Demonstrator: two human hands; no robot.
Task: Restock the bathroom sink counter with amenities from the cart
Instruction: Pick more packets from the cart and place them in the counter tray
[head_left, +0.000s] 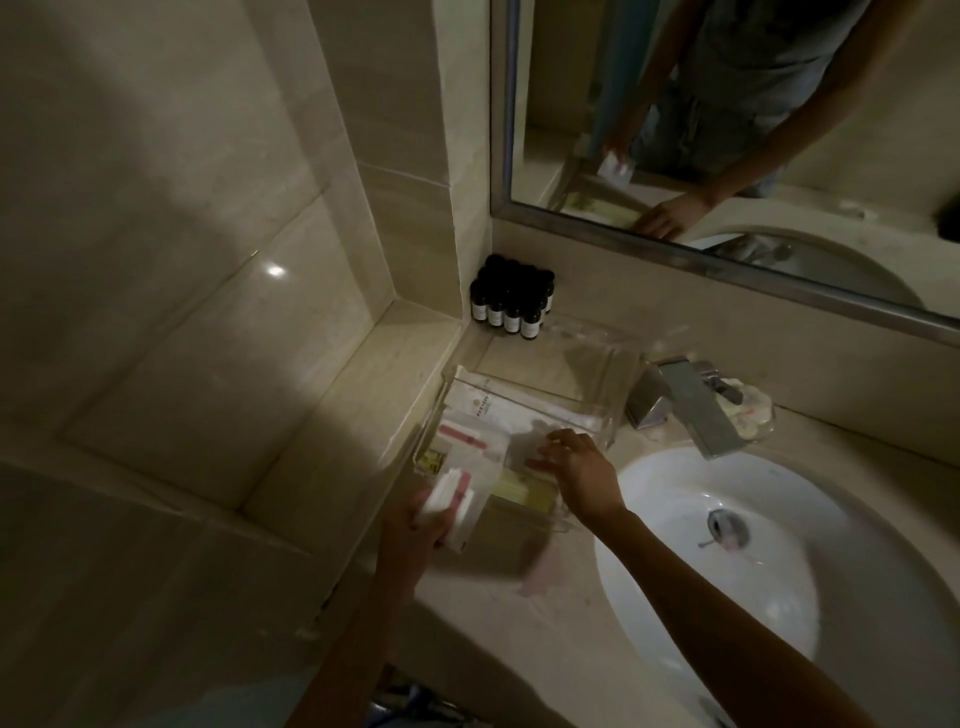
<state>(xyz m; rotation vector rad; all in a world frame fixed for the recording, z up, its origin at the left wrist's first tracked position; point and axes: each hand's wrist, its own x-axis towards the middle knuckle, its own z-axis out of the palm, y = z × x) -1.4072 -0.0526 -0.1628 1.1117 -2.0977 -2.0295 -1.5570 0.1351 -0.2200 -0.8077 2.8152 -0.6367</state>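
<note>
Your left hand (415, 525) has its fingers curled round a stack of thin white pink-banded packets (451, 500), held at the near left corner of the clear acrylic tray (608, 415) on the beige stone counter (498, 564). Your right hand (576, 467) is spread with straight fingers over the packets already in the tray and grips nothing; whether the fingertips touch them I cannot tell. The packets look light, flat and slick enough to fan out, so pinch the stack across its short edges and lay it in flat. The tray is probably rigid but easily nudged. The light is dim, so the packet printing is unreadable and the tray's near edge is hard to trace. The cart is out of view.
</note>
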